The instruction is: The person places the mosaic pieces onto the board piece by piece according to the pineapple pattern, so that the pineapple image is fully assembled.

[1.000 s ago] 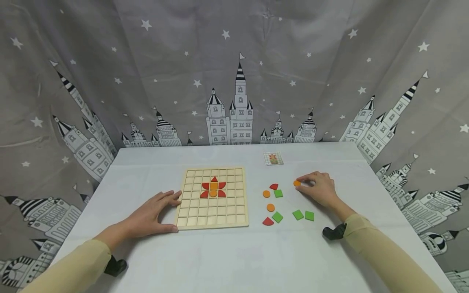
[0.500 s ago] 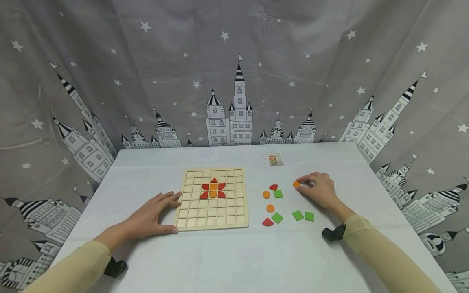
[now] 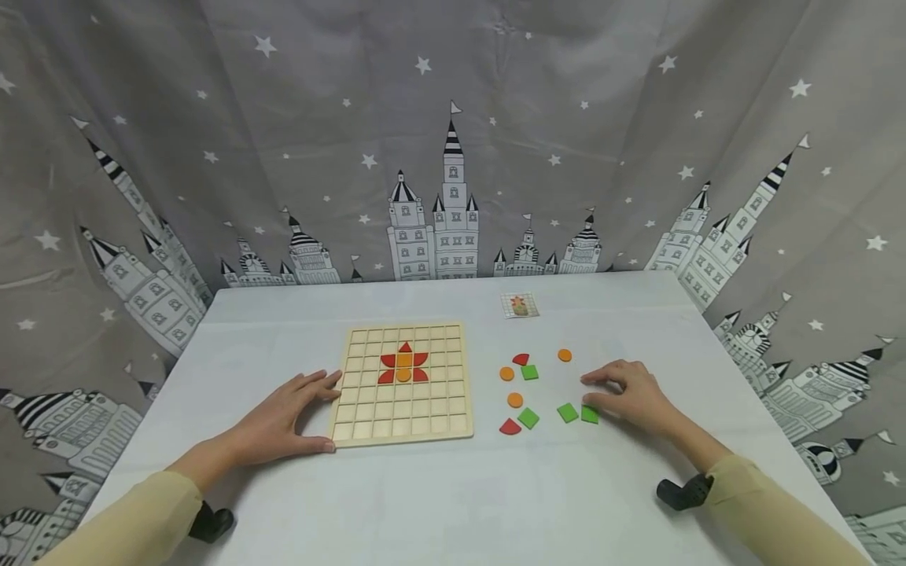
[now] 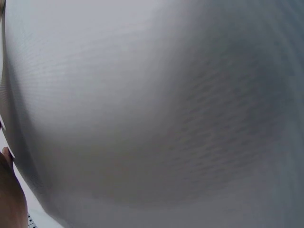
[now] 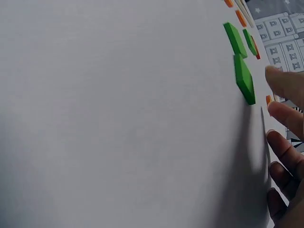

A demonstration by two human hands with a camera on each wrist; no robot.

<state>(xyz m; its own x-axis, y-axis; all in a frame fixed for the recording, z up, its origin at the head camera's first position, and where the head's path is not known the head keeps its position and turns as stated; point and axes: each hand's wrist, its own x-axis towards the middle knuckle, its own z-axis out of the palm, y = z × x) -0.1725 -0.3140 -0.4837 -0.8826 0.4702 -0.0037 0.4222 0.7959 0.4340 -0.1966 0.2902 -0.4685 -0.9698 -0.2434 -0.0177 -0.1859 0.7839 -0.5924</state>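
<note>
My left hand (image 3: 272, 420) rests at the left side of the wooden grid board (image 3: 399, 428), fingertips and thumb touching its edge. On the board lies a figure of red pieces (image 3: 406, 347) around an orange square (image 3: 404, 360) and an orange disc (image 3: 403, 375). To the right, my right hand (image 3: 633, 397) hovers with relaxed fingers, its thumb over one green square tile (image 3: 590, 414). In the right wrist view that green tile (image 5: 244, 80) lies apart from the fingers. A lone orange disc (image 3: 564, 355) lies beyond this hand. The left wrist view is mostly blurred.
Between board and right hand lie more orange discs (image 3: 515, 400), green square tiles (image 3: 528, 418) and red quarter-circle pieces (image 3: 510, 427). A small pattern card (image 3: 520, 305) lies near the back of the white table (image 3: 425, 503). Behind hangs a grey castle-print curtain (image 3: 318, 157).
My right hand has let go of the far orange disc, which lies on the table, and has moved nearer to the green tiles. The left hand stays by the board; the view shifted slightly.
</note>
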